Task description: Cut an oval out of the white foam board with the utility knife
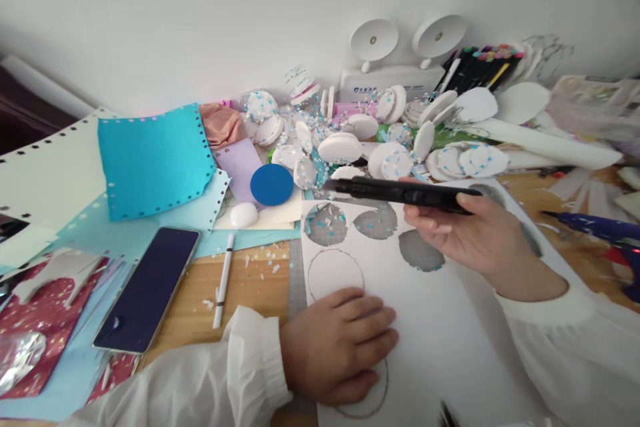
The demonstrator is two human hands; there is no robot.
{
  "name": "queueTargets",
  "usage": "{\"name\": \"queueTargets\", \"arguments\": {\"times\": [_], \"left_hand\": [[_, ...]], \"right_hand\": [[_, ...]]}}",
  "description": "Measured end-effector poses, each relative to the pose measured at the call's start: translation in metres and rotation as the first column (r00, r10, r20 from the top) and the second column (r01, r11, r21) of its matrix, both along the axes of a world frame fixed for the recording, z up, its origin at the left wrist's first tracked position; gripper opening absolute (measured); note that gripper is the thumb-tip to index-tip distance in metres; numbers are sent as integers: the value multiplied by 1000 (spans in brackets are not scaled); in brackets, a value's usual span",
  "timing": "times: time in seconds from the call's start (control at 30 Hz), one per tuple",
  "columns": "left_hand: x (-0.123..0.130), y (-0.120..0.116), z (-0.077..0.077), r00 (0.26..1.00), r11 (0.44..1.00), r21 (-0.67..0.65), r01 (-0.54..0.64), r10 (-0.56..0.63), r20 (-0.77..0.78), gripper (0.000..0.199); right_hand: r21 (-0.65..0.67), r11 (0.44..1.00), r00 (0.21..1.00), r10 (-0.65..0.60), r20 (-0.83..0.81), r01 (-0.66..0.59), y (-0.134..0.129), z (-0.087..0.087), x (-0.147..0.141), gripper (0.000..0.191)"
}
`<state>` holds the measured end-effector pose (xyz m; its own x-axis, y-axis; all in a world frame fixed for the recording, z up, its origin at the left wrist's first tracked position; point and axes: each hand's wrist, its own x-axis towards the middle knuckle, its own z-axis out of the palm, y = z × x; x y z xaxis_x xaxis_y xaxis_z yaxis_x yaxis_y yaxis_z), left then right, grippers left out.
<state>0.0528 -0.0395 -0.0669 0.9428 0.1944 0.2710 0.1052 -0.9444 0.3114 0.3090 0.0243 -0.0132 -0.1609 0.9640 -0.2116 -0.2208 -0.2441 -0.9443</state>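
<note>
My right hand is raised over the sheet, fingers closed around a black utility knife that points to the left. Its tip is slightly blurred. Beneath lies a white sheet with several round holes near its far edge, through which a grey cutting mat shows. My left hand rests flat on the sheet with fingers spread, holding nothing. Just beyond it is a drawn circle that looks uncut. A second circle outline is partly covered by the same hand.
To the left are a phone, a white pen and blue sheets. A blue disc lies nearer the middle. Many white paper discs pile up before a two-headed lamp. At right is a dark blue glue gun.
</note>
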Motion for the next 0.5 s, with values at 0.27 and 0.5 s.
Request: {"name": "queueTargets", "arguments": {"times": [0.27, 0.5], "left_hand": [[0, 0, 1, 1000, 1000, -7, -3, 3, 10, 48], [-1, -1, 2, 1000, 999, 36, -17, 17, -20, 48]], "right_hand": [[-196, 977, 915, -154, -372, 84, 15, -14, -35, 13], [-196, 969, 937, 77, -342, -151, 11, -28, -63, 30]]}}
